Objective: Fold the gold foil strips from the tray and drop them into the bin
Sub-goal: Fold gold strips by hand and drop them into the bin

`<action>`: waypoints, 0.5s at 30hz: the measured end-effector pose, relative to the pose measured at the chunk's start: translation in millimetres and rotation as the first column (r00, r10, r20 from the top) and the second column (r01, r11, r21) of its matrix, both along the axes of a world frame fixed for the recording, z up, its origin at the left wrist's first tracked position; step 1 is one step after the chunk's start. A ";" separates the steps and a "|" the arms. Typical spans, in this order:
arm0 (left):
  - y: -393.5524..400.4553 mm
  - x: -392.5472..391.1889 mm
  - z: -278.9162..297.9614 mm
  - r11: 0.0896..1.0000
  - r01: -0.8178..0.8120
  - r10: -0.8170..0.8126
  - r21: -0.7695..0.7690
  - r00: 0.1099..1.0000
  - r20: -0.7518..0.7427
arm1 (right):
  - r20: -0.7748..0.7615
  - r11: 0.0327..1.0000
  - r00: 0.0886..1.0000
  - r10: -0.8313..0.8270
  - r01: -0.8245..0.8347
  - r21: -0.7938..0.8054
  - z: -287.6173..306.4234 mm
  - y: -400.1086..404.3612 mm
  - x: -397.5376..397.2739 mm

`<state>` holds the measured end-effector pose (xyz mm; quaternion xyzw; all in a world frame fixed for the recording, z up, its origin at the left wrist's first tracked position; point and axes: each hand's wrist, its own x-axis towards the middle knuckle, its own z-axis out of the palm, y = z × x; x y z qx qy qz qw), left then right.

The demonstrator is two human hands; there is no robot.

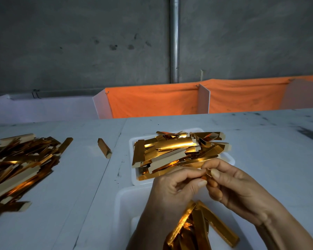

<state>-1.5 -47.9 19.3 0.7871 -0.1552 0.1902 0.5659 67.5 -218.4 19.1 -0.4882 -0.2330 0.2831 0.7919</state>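
Grey wall, white table (260, 141) | tray (229, 156) heaped with flat strips (172, 150) | left hand (172, 192), right hand (229, 186) pinch one strip (207, 173) together over bin (126, 204), likely creasing before drop | folded strips (201, 224) inside

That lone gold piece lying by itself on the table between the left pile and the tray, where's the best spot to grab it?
Pinch the lone folded strip across its narrow width near the middle, coming down from above. It lies flat on the table, slanting from far-left to near-right, with bare surface on both long sides, so fingertips fit either side. Both hands, left hand and right hand, are busy on another strip.
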 end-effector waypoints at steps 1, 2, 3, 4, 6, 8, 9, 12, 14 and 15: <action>0.0 -0.4 0.1 1.000 0.004 -0.005 -0.012 1.000 -0.028 | 0.005 1.000 1.000 -0.012 0.012 -0.014 0.1 0.5 0.4; 0.3 -0.9 1.0 1.000 0.012 -0.013 -0.024 0.998 -0.063 | 0.006 0.999 1.000 -0.026 0.026 -0.029 0.1 0.7 1.1; 0.1 -1.1 2.2 1.000 0.017 -0.019 -0.023 0.995 -0.100 | 0.006 0.998 0.999 -0.037 0.037 -0.048 -0.1 0.1 2.0; -0.4 -1.1 3.6 1.000 0.013 -0.014 -0.007 0.991 -0.136 | 0.008 0.996 0.999 -0.043 0.043 -0.078 -0.2 -1.3 3.3; -1.9 -0.8 3.8 0.997 -0.065 0.070 0.030 0.978 -0.199 | 0.017 0.978 1.000 -0.023 0.026 -0.208 -1.2 -5.3 5.0; -1.5 1.3 2.1 0.969 -0.245 0.247 0.039 0.938 -0.243 | 0.014 0.925 0.997 0.082 -0.071 -0.374 -2.2 -6.7 4.3; -0.8 2.9 0.3 0.944 -0.328 0.328 0.045 0.908 -0.263 | 0.004 0.886 0.990 0.138 -0.122 -0.447 -3.2 -6.0 3.4; 1.0 5.8 -4.8 0.881 -0.462 0.469 0.100 0.829 -0.305 | 0.047 0.786 0.996 0.081 -0.035 -0.617 -4.8 0.3 2.6; 1.1 6.9 -6.3 0.859 -0.486 0.511 0.160 0.810 -0.288 | 0.165 0.740 0.980 -0.112 0.193 -0.644 -5.9 4.3 3.7; 1.2 7.2 -6.8 0.853 -0.485 0.521 0.192 0.808 -0.275 | 0.236 0.701 0.950 -0.203 0.309 -0.642 -7.2 5.9 4.1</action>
